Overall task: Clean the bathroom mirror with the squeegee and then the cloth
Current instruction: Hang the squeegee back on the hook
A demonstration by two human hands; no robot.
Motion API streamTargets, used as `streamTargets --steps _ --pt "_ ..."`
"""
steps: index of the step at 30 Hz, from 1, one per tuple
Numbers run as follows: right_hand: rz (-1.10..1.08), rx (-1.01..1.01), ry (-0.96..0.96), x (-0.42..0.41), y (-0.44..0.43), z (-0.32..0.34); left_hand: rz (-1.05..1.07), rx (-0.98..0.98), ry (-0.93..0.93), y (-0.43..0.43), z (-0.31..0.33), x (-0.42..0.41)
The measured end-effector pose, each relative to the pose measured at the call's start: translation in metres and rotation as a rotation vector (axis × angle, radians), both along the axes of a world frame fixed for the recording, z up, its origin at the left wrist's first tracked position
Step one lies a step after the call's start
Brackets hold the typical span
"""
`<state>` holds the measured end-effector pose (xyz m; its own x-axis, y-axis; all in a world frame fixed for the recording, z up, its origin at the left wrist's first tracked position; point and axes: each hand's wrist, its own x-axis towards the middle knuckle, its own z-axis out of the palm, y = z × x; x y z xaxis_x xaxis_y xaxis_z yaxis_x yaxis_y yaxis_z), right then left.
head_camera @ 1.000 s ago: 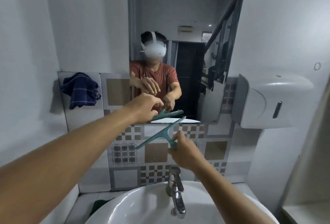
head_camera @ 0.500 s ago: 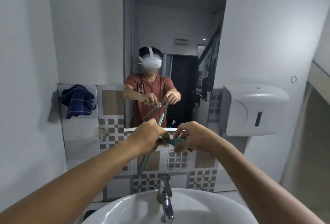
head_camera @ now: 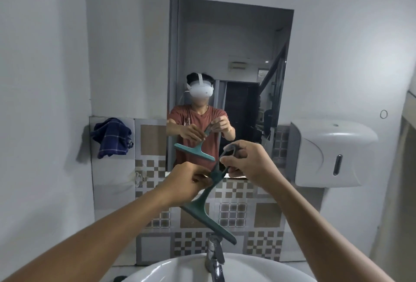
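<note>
I hold the squeegee point(head_camera: 200, 208) before the mirror's point(head_camera: 225, 45) bottom edge. My left hand point(head_camera: 191, 180) pinches its neck, my right hand point(head_camera: 249, 160) grips the handle's loop, and the blade slants down above the tap point(head_camera: 215, 257).

My squeegee point(head_camera: 200, 208) is teal throughout, handle and blade. The cloth point(head_camera: 112, 139) is dark blue with a thin pale check. The tiles point(head_camera: 265, 214) are grey, with plain tan squares and tan-and-white chequer blocks. The dispenser point(head_camera: 315, 153) and sink point(head_camera: 175, 268) are white. The mirror point(head_camera: 225, 45) shows my shirt point(head_camera: 195, 119) as rust red.
</note>
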<state>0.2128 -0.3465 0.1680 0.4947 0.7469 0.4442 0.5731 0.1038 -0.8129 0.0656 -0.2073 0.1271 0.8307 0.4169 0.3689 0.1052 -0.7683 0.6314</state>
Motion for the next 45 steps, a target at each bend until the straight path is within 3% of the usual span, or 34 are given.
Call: streamTargets --steps 3,8,13,23,34,45 --pt "0.016 0.088 0.002 -0.008 0.013 0.001 -0.007 -0.138 -0.139 -0.003 0.007 -0.008" --pt "0.029 0.172 0.018 -0.020 0.039 -0.001 0.054 -0.153 -0.356 0.001 0.011 -0.025" --pt "0.182 0.205 0.110 -0.038 0.061 -0.006 0.144 -0.088 -0.412 0.011 0.006 -0.044" --pt "0.387 0.139 0.146 -0.071 0.127 -0.042 0.257 -0.219 -0.444 0.064 -0.025 -0.087" --pt "0.267 -0.010 0.168 -0.092 0.208 -0.100 0.392 -0.215 -0.343 0.135 -0.073 -0.101" --pt "0.143 -0.026 0.198 -0.076 0.273 -0.137 0.438 -0.217 -0.317 0.200 -0.108 -0.069"
